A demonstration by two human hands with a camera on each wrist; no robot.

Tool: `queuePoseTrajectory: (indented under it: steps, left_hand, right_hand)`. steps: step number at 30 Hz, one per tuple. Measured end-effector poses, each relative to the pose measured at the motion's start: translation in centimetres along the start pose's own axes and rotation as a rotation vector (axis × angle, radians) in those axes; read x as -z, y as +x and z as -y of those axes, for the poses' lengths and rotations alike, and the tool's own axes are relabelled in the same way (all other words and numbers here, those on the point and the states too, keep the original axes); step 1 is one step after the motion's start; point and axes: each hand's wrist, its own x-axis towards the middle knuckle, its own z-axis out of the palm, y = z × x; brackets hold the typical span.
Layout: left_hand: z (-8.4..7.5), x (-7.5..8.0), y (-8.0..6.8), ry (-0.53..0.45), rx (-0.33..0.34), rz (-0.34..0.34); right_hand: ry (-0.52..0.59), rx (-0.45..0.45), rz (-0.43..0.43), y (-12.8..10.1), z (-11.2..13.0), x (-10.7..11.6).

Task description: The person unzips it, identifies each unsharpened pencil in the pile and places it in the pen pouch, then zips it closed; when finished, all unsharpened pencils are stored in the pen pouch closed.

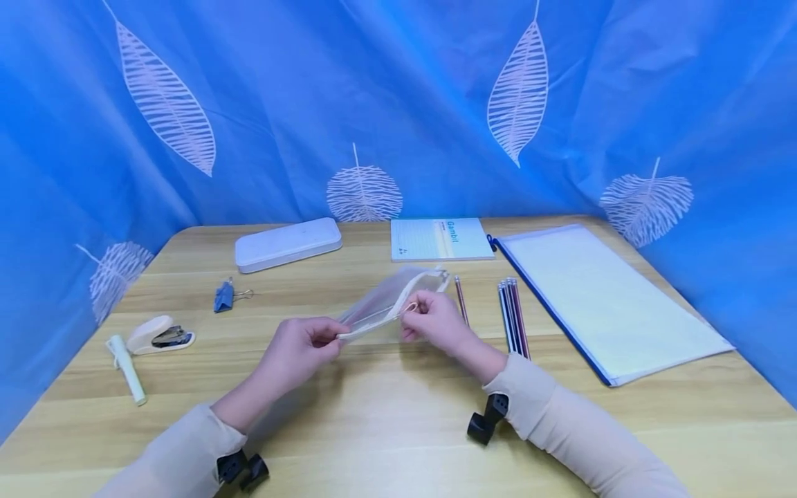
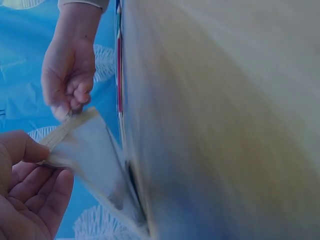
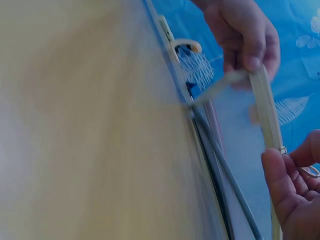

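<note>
- Head view: a person's left hand [image 1: 304,346] and right hand [image 1: 434,319] hold a translucent mesh zipper pouch [image 1: 389,299] just above a wooden table [image 1: 386,415]. The left thumb and fingers pinch the pouch's near end, while the right fingers pinch the ring pull [image 1: 411,307] partway along the cream zipper band. Nothing can be made out inside the pouch.
- Behind it lie a closed white pencil case [image 1: 288,243] and a pale notebook [image 1: 441,239] whose cover reads "Gambol" in green. A large flat document pouch with a dark blue zipper edge [image 1: 607,297] holds pale sheets at the table's right.
- A single pencil [image 1: 461,300] lies just beside the right hand. A row of pencils [image 1: 513,315] lies between it and the document pouch.
- At the left sit a blue binder clip [image 1: 225,295], a cream stapler [image 1: 158,335] and a white capped pen-shaped item [image 1: 126,368].
- Left wrist view: the left hand [image 2: 25,195] grips the pouch's [image 2: 82,150] cream corner between thumb and fingers. The right hand [image 2: 67,75], fingers curled, pinches its far top edge. The table [image 2: 225,120] is a blur.
- Right wrist view: the right hand's fingers [image 3: 280,185] close on the zipper slider [image 3: 283,149] at the band's [image 3: 267,110] lower end. The left hand [image 3: 247,37] pinches the far end.
</note>
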Motion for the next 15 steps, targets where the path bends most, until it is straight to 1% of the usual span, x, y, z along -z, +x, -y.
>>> queuePoseTrajectory:
  steps: [2,4,6,9,10,12,15]
  left_hand:
    - [0.1,0.3,-0.1,0.042,-0.032,-0.017]
    - [0.2,0.5,-0.1,0.078,-0.050,-0.040]
    - [0.4,0.6,0.0,0.120,-0.096,-0.060]
    - [0.8,0.7,0.1,0.172,-0.159,-0.066]
    - [0.9,0.8,0.1,0.183,-0.164,-0.065]
    - [1.3,1.1,0.2,0.199,-0.143,-0.065]
    - [2.0,2.0,0.1,0.216,-0.078,-0.090]
  right_hand:
    - [-0.021,-0.017,-0.005,0.1,-0.1,0.9]
    - [-0.045,-0.036,0.004,0.3,-0.1,1.6]
    - [-0.079,-0.048,0.026,0.4,0.0,2.3]
    - [-0.115,-0.078,0.032,0.4,-0.1,3.6]
    - [-0.126,-0.090,0.026,0.4,-0.2,4.1]
    - [-0.145,-0.107,0.014,0.3,-0.5,5.4]
    - [-0.161,-0.128,-0.009,0.0,-1.1,7.4]
